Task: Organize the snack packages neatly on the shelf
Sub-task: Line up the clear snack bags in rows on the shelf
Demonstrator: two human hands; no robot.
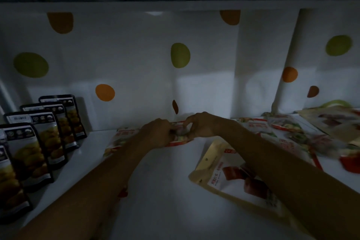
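Both my hands reach to the back of a dim white shelf point(159, 191). My left hand point(155, 132) and my right hand point(200, 124) both pinch a red-and-white snack pouch point(181, 134) that stands near the back wall. Another red-and-white pouch point(118, 138) lies flat under my left forearm. A beige pouch with a red meat picture point(229, 179) lies flat under my right forearm. Several black-and-yellow pouches point(39, 142) stand upright in a row along the left side.
A loose pile of red-and-white pouches point(292, 132) and beige pouches point(335, 122) covers the right end of the shelf. Behind is a white backdrop with green and orange dots point(180, 55). The shelf above point(175, 5) hangs low overhead.
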